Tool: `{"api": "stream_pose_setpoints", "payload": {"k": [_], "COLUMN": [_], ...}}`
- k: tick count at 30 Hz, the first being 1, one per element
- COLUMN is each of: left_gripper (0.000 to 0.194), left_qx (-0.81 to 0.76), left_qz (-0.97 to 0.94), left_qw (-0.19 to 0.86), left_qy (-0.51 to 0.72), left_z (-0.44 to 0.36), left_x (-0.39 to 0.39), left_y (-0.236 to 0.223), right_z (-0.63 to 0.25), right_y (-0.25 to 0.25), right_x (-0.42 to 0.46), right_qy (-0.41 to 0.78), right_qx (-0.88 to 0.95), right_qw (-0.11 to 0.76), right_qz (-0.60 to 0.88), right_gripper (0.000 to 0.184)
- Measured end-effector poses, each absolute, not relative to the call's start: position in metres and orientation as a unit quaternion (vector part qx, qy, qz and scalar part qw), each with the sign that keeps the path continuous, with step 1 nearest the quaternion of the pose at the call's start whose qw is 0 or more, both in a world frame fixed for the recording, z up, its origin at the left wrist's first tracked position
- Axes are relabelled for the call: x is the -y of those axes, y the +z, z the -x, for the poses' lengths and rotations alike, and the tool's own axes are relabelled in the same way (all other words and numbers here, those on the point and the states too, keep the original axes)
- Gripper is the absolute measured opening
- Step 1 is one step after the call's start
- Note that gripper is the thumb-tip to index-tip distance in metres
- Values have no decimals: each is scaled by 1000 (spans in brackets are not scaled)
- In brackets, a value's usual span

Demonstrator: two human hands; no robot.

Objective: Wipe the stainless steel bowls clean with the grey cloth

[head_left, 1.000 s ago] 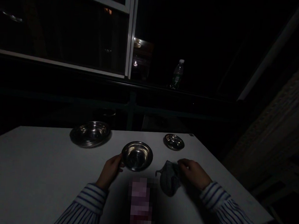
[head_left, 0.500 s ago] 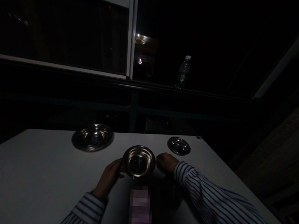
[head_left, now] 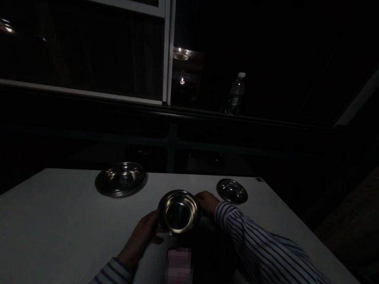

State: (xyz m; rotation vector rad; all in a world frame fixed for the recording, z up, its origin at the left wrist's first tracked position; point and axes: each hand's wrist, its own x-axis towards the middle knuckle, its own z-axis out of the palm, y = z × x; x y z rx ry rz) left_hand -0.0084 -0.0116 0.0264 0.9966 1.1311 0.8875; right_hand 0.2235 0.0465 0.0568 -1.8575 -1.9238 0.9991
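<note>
A small steel bowl [head_left: 178, 211] sits on the white table [head_left: 56, 228] in front of me. My left hand [head_left: 144, 236] grips its near left rim with curled fingers. My right hand [head_left: 207, 201] is closed at the bowl's far right rim, touching it. Both arms wear blue-and-white striped sleeves. The dark grey cloth seen earlier is hidden in the shadow under my right arm.
A larger steel bowl [head_left: 121, 179] stands at the back left of the table and a shallow steel dish [head_left: 232, 191] at the back right. A plastic water bottle [head_left: 236, 95] stands on the dark ledge beyond. The room is very dim.
My right hand left the grey cloth and moved left to the bowl's right rim. My left hand stayed on the bowl's left rim. The camera shifted slightly.
</note>
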Motion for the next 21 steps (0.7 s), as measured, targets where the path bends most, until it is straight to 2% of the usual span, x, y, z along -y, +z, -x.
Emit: {"api": "stream_pose_setpoints", "payload": {"k": [9,13,21], "left_gripper": [53,48,52], "left_qx": [-496,-437,-492], "left_qz": [-453,-512,-542], "left_qw": [593,587,569], "left_qy": [445,450,375], "left_z": [-16,-30,-53], "left_x": [-32,-52,-81], "left_y": [43,56,53], "right_z": [-250,-262,-280], "right_y": [52,56,62], "right_x": [-45,-34,-18], "right_qy": [384,389,376], "right_qx": [620,600,613], "right_qw": [188,202,154], "right_qz": [658,670,678], "right_gripper": [27,22,27]}}
